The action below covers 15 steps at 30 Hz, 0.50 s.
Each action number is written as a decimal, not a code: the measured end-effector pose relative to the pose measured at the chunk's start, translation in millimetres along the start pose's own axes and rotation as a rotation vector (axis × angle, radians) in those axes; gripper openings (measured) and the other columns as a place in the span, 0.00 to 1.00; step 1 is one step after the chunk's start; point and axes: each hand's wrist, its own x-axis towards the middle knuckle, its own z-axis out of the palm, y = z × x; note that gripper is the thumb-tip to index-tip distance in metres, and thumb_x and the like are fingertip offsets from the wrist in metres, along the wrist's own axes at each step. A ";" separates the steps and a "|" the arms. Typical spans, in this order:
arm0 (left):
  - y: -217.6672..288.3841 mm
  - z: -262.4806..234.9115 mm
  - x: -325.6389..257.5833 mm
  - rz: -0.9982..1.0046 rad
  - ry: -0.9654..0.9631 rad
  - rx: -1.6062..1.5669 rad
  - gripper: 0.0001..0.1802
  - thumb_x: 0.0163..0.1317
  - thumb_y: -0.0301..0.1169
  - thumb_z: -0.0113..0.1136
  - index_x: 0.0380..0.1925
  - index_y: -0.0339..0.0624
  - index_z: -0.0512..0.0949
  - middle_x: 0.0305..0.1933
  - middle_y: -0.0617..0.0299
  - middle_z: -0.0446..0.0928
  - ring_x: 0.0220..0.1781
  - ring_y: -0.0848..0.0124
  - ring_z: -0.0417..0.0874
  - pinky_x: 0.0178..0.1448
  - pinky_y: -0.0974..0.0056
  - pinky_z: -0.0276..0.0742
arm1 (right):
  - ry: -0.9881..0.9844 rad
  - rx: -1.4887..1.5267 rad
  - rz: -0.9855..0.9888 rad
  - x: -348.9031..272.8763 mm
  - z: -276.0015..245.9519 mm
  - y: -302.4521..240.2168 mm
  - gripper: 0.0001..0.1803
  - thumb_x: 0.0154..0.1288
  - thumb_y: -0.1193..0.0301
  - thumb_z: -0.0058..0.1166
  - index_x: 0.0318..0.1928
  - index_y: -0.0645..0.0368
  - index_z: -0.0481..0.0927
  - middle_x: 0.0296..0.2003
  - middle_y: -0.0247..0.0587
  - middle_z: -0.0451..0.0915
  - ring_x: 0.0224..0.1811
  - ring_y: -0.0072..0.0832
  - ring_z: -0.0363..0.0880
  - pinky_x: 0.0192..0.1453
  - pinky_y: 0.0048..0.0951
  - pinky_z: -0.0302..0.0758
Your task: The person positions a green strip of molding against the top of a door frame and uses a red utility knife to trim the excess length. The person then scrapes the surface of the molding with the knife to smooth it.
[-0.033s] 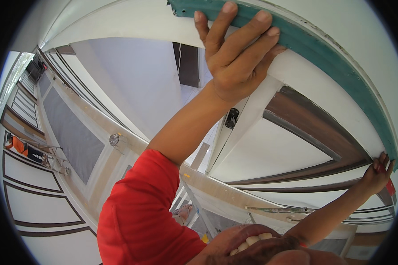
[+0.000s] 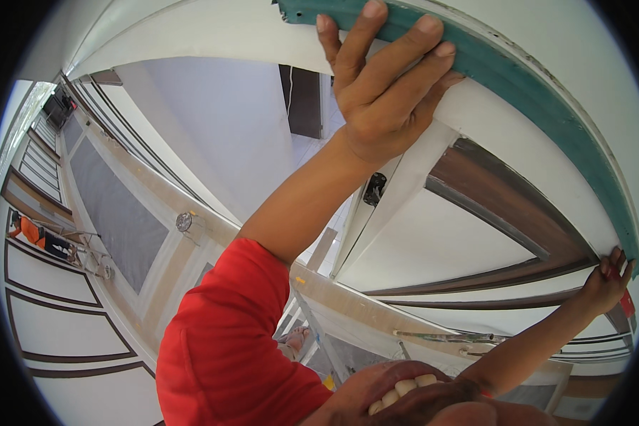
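Teal strip (image 2: 525,96): apparently steadying with left hand (image 2: 389,99) spread; cannot tell for right hand (image 2: 603,290); calls for even pressure.

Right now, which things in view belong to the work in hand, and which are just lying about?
In hand:
teal strip, left hand on it
red item at right hand

Apparently lying about:
round object, kind unclear
long pole

Head-worn fisheye looks down; left hand (image 2: 387,106) close.
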 end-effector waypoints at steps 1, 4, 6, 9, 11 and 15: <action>2.1 -0.5 -0.3 -0.018 -0.009 -0.003 0.14 0.59 0.36 0.74 0.46 0.57 0.88 0.65 0.69 0.82 0.79 0.58 0.67 0.87 0.47 0.46 | 0.012 -0.012 -0.005 0.6 -0.6 0.3 0.18 0.80 0.72 0.47 0.63 0.69 0.74 0.55 0.62 0.79 0.54 0.46 0.82 0.33 0.31 0.68; 5.0 -4.1 -2.7 -0.061 -0.030 -0.007 0.14 0.59 0.37 0.74 0.46 0.59 0.88 0.66 0.72 0.81 0.79 0.59 0.66 0.88 0.47 0.45 | 0.020 0.005 0.014 3.2 -3.2 3.3 0.18 0.79 0.72 0.48 0.64 0.69 0.74 0.55 0.63 0.79 0.54 0.48 0.83 0.33 0.33 0.69; 5.8 -5.2 -3.6 -0.073 -0.027 -0.005 0.14 0.58 0.38 0.74 0.45 0.60 0.88 0.66 0.73 0.81 0.80 0.59 0.66 0.88 0.47 0.45 | 0.005 0.033 0.034 8.5 -9.0 3.2 0.18 0.79 0.72 0.50 0.63 0.69 0.74 0.54 0.63 0.79 0.53 0.48 0.83 0.33 0.33 0.69; 18.8 -7.6 2.5 -0.183 -0.041 -0.024 0.13 0.57 0.38 0.75 0.43 0.61 0.87 0.65 0.74 0.81 0.79 0.61 0.65 0.88 0.48 0.46 | -0.022 0.069 0.052 7.6 -9.5 4.2 0.17 0.78 0.71 0.52 0.60 0.69 0.75 0.52 0.60 0.81 0.51 0.45 0.84 0.31 0.32 0.68; 16.7 -11.5 1.9 -0.157 -0.116 -0.013 0.15 0.58 0.41 0.74 0.46 0.60 0.86 0.68 0.73 0.79 0.81 0.60 0.63 0.88 0.46 0.44 | -0.042 0.082 0.053 0.6 -2.4 0.1 0.16 0.78 0.70 0.53 0.58 0.68 0.76 0.51 0.56 0.82 0.50 0.42 0.85 0.30 0.30 0.67; 3.4 -18.2 5.2 -0.019 -0.133 0.077 0.18 0.57 0.39 0.76 0.48 0.51 0.88 0.64 0.64 0.81 0.78 0.55 0.66 0.86 0.46 0.43 | -0.116 0.125 0.064 -12.2 14.7 -4.2 0.14 0.76 0.68 0.57 0.54 0.65 0.77 0.46 0.50 0.84 0.44 0.36 0.86 0.26 0.25 0.65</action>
